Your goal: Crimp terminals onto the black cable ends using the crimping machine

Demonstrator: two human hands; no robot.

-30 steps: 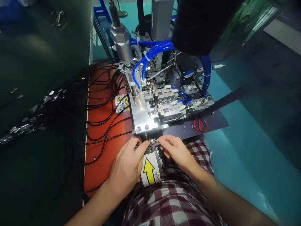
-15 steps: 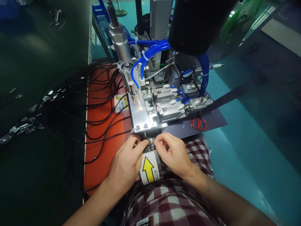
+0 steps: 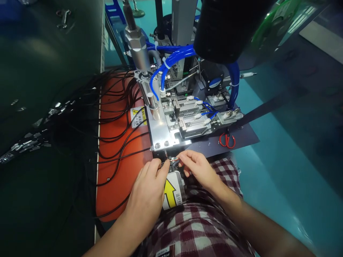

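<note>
My left hand is closed at the front edge of the machine, thumb and forefinger pinched at the end of a black cable that runs in under the hand. Thin coloured wires stick out past the fingertips, in front of the metal machine. My right hand pinches the far ends of these wires between thumb and forefinger, its other fingers loosely curled. Below the hands, a label with a yellow arrow is partly covered by my left hand. Details at the fingertips are too small to make out.
Several black cables cross an orange surface on the left, their shiny ends lying on a dark green table. Red-handled scissors lie on a dark plate at the right. Blue air hoses arch over the machine.
My right hand has drawn slightly up and its fingers have shifted along the wires. My left hand has moved a little to the right and covers more of the arrow label.
</note>
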